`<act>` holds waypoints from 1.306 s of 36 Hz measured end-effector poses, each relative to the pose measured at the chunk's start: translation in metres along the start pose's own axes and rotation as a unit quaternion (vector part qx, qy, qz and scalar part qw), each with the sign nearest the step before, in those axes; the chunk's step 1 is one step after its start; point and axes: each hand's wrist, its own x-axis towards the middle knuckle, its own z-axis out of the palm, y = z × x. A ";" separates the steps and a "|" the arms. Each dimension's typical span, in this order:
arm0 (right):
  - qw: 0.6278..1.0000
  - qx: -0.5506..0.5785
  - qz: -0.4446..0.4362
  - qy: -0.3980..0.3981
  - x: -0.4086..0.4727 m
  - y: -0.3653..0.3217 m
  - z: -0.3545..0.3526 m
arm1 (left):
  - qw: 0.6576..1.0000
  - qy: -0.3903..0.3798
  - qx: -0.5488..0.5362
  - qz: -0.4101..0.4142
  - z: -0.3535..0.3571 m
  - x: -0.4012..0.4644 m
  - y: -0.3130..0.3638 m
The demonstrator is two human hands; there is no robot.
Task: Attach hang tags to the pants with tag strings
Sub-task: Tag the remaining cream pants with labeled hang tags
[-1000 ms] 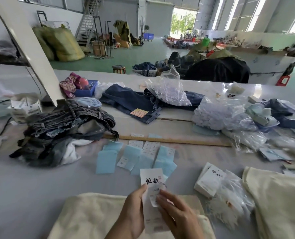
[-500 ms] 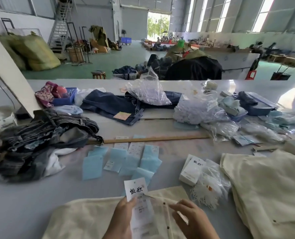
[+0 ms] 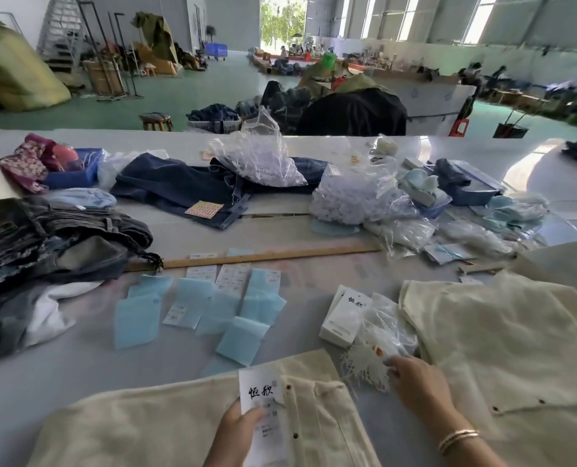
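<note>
Cream pants (image 3: 152, 419) lie flat at the table's near edge. My left hand (image 3: 236, 433) pinches a white hang tag (image 3: 260, 392) with black characters, held over the pants' waistband. My right hand (image 3: 415, 382) has reached to the right and touches a bundle of white tag strings (image 3: 364, 362) in a clear bag; its fingertips are at the strings, and whether it pinches one I cannot tell. A stack of white hang tags (image 3: 344, 315) lies just beyond the bundle.
More cream pants (image 3: 502, 348) are piled at the right. Light blue and white tags (image 3: 213, 305) are spread in the middle, behind them a wooden ruler (image 3: 263, 256). Dark jeans (image 3: 44, 257) are heaped at the left, with blue jeans (image 3: 179, 187) and plastic bags (image 3: 358, 197) farther back.
My right hand left the hang tag and moved right to the tag strings bundle. My left hand keeps the tag, now lower over the pants. The view swung right.
</note>
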 end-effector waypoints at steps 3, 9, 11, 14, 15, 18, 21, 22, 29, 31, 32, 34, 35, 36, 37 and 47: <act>1.000 -0.003 0.003 0.007 0.023 -0.005 0.009 | 0.999 -0.002 0.040 0.019 0.006 0.007 -0.006; 0.998 -0.056 0.034 0.007 0.058 -0.003 0.022 | 0.998 -0.023 0.063 0.008 0.014 0.023 -0.018; 0.998 -0.049 0.028 0.007 0.065 0.001 0.022 | 0.997 -0.024 0.075 0.008 0.016 0.028 -0.023; 1.000 -0.005 0.020 0.011 0.069 0.008 0.019 | 0.995 -0.022 0.096 0.003 0.021 0.033 -0.028; 1.000 0.016 0.023 0.007 0.069 0.010 0.017 | 0.995 -0.023 0.098 0.002 0.024 0.034 -0.028; 0.993 0.108 0.050 -0.010 0.070 0.015 0.014 | 0.990 -0.037 0.132 0.028 0.038 0.036 -0.023; 0.985 0.159 0.065 -0.026 0.073 0.021 0.013 | 0.979 -0.073 0.179 0.058 0.061 0.042 -0.016; 0.984 0.162 0.065 -0.033 0.075 0.023 0.013 | 0.972 -0.087 0.207 0.070 0.070 0.045 -0.013; 0.981 0.162 0.055 -0.094 0.093 0.023 0.005 | 0.811 -0.241 0.477 0.238 0.140 0.074 0.005; 0.980 0.155 0.043 -0.118 0.097 0.021 0.002 | 0.777 -0.251 0.509 0.273 0.160 0.081 0.010; 0.979 0.155 0.038 -0.127 0.098 0.020 0.001 | 0.768 -0.242 0.520 0.285 0.170 0.085 0.012; 0.976 0.165 0.024 -0.139 0.102 0.018 -0.002 | 0.782 -0.199 0.519 0.280 0.188 0.093 0.014; 0.975 0.172 0.017 -0.143 0.103 0.017 -0.003 | 0.796 -0.173 0.513 0.272 0.196 0.096 0.015; 0.973 0.179 0.012 -0.147 0.105 0.017 -0.003 | 0.804 -0.153 0.507 0.270 0.201 0.100 0.015; 0.971 0.188 0.007 -0.150 0.106 0.017 -0.003 | 0.803 -0.140 0.511 0.274 0.205 0.102 0.015; 0.864 0.492 0.058 -0.088 0.122 0.031 0.000 | 0.708 -0.117 0.623 0.311 0.212 0.121 -0.005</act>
